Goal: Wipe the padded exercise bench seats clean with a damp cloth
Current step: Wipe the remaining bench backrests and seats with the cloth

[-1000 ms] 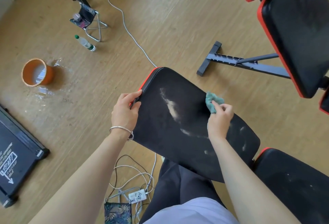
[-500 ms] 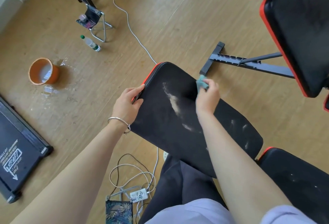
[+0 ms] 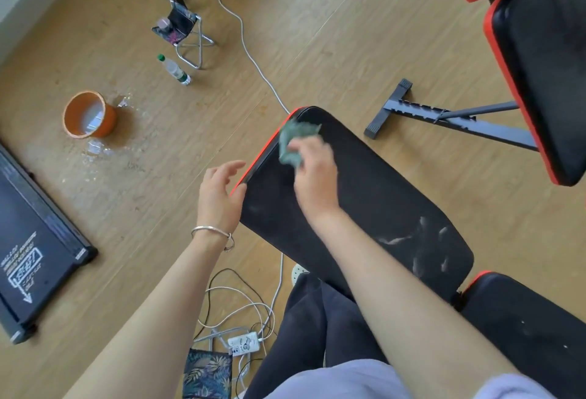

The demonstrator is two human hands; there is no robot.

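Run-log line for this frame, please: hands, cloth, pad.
right hand: holds green cloth on bench pad far corner | left hand: open, at pad's red edge | white smears on near end: not yet wiped

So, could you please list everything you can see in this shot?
pad: one, black, red edge, centre, dusty near end.
cloth: one, green, on pad's far corner.
other pads: three, black and red, right.
frame: one, dark grey, floor, upper right.
bucket: one, orange, floor left.
bottle: one, clear, green cap, beyond bucket.
stool: one, dark seat, top.
cable: one, white, top to pad.
power strip: one, white, bottom.
treadmill: one, black, left edge.
left hand: one, open, beside pad's left edge.
right hand: one, grips cloth.
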